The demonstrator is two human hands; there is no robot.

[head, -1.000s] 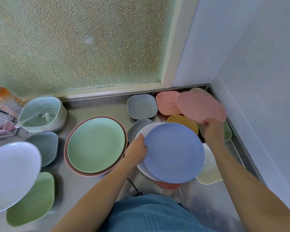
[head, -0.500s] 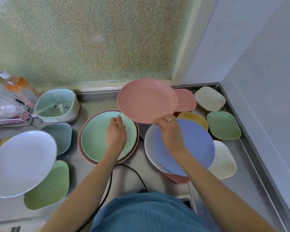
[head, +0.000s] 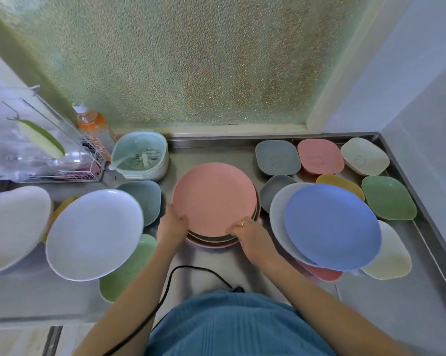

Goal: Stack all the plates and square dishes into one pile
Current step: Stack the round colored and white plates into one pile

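A pink plate (head: 212,199) sits on top of a pile (head: 211,241) of round plates in the middle of the steel counter (head: 386,304), with green and pink rims showing under its near edge. The left hand (head: 171,224) holds the pile at its left edge, fingers curled against the plate rims. The right hand (head: 250,236), with a ring on one finger, grips the pink plate's near right rim, thumb lying on top; how far its fingers reach under the plate I cannot tell.

Just right of the pile, a blue plate (head: 332,227) lies on a white plate (head: 277,214), with a red dish (head: 324,274) peeking out below them. Behind these stand a grey square dish (head: 277,157), a pink square dish (head: 320,156) and a cream square dish (head: 364,155) in a row along the back edge. A green square dish (head: 389,197) and a yellow dish (head: 342,183) lie nearer, and another cream dish (head: 391,258) lies at the right.

To the left, a large white plate (head: 93,235) overlaps a green dish (head: 128,271) and sits beside a grey dish (head: 144,199). A black cable (head: 170,283) runs across the counter between the forearms.
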